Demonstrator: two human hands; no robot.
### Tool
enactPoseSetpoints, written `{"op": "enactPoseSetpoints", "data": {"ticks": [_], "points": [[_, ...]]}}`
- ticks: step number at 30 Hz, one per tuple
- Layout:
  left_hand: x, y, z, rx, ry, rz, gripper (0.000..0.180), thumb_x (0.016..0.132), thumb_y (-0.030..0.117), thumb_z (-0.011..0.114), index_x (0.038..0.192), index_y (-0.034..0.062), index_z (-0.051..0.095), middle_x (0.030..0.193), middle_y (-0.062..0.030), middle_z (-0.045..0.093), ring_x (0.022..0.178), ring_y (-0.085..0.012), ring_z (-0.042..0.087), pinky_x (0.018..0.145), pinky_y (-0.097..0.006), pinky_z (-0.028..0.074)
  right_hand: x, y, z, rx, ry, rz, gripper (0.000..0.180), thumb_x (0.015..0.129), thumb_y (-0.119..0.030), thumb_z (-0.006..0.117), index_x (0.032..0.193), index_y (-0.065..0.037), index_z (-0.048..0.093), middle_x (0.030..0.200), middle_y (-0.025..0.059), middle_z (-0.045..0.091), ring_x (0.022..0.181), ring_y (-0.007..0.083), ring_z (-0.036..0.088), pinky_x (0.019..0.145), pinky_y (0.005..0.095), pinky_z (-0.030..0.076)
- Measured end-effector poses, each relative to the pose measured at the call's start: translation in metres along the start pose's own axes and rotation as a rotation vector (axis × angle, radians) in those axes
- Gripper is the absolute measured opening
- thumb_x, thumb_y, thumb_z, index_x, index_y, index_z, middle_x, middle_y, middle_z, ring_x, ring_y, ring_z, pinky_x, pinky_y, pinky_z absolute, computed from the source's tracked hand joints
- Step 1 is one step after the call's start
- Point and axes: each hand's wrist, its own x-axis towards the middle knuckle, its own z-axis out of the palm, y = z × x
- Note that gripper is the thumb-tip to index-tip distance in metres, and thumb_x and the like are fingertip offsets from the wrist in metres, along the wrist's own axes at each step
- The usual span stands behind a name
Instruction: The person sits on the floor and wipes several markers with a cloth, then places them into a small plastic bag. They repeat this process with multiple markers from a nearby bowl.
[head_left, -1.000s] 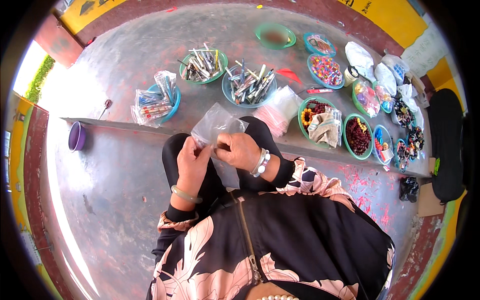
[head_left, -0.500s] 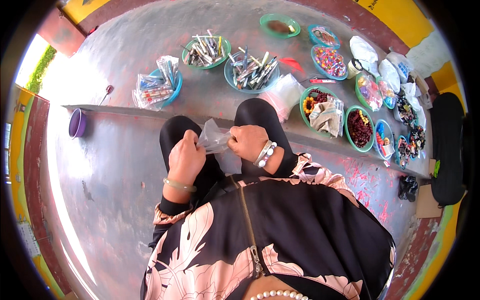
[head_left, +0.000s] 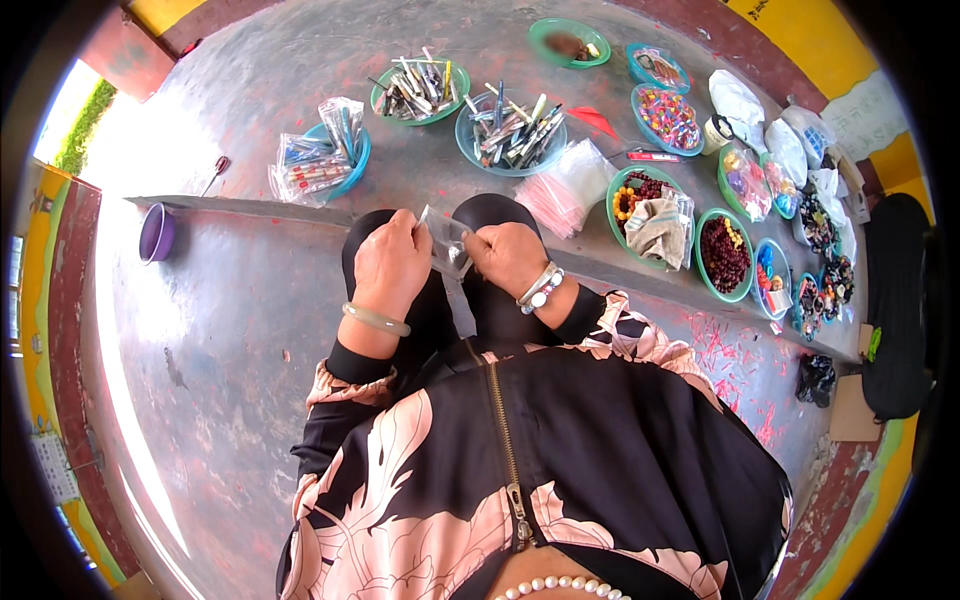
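Observation:
A small clear plastic bag (head_left: 446, 240) is stretched between my two hands above my knees, its lower end hanging down. My left hand (head_left: 393, 262), with a pale bangle at the wrist, pinches its left side. My right hand (head_left: 508, 258), wearing a beaded bracelet, pinches the right side. Nothing shows inside the bag, though fingers cover part of it. Beyond my right hand, a stack of clear plastic bags (head_left: 572, 190) lies on the raised ledge, beside a blue basin of pens (head_left: 462, 150).
On the ledge (head_left: 260, 80) stand a green basin of pens (head_left: 375, 100), a blue basin of packaged pens (head_left: 362, 172), and green basins of dark beads (head_left: 702, 250) and cloth (head_left: 612, 215). Scissors (head_left: 216, 172) lie left, above a purple bucket (head_left: 157, 235). White sacks (head_left: 735, 105) sit far right.
Both hands have come up and slightly right, still gripping the bag. The bag now hangs lower and is spread flatter between them. The view has shifted a little.

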Motion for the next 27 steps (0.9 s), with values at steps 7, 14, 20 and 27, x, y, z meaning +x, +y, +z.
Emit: {"op": "enactPoseSetpoints", "data": {"ticks": [7, 14, 20, 27], "points": [[0.011, -0.003, 0.010, -0.070, -0.019, 0.017, 0.021, 0.083, 0.021, 0.055, 0.076, 0.0017, 0.055, 0.072, -0.0202, 0.060, 0.071, -0.0406, 0.058, 0.063, -0.047, 0.045, -0.002, 0.006, -0.002, 0.091, 0.152, -0.031, 0.041, 0.088, -0.034, 0.053, 0.062, -0.002, 0.056, 0.061, 0.0205, 0.053, 0.058, 0.0411, 0.053, 0.052, 0.0463, 0.040], [0.010, -0.010, 0.008, -0.327, 0.009, -0.001, 0.025, 0.081, 0.026, 0.067, 0.078, 0.0025, 0.059, 0.060, -0.0113, 0.056, 0.055, -0.0252, 0.055, 0.055, -0.035, 0.044, -0.012, 0.066, -0.063, -0.081, 0.534, -0.098, 0.014, 0.083, -0.020, 0.061, 0.091, -0.009, 0.062, 0.087, 0.0113, 0.063, 0.079, 0.0307, 0.061, 0.067, 0.0380, 0.049], [0.003, -0.025, 0.000, -0.492, 0.133, -0.015, 0.021, 0.090, 0.016, 0.059, 0.077, -0.0003, 0.058, 0.063, -0.0059, 0.056, 0.055, -0.0142, 0.050, 0.054, -0.027, 0.040, -0.057, 0.188, -0.153, -0.811, 0.756, 0.407, 0.053, 0.070, -0.030, 0.072, 0.115, -0.008, 0.053, 0.113, 0.0150, 0.057, 0.103, 0.0352, 0.055, 0.085, 0.0408, 0.045], [0.003, -0.028, 0.015, -0.568, 0.152, 0.079, 0.020, 0.089, 0.010, 0.057, 0.074, -0.0028, 0.057, 0.079, -0.0101, 0.061, 0.067, -0.0195, 0.056, 0.063, -0.029, 0.044, -0.075, 0.295, -0.177, -0.648, 0.657, 0.762, 0.042, 0.066, -0.035, 0.066, 0.095, -0.003, 0.062, 0.088, 0.0236, 0.063, 0.083, 0.0407, 0.060, 0.075, 0.0452, 0.048]]}}
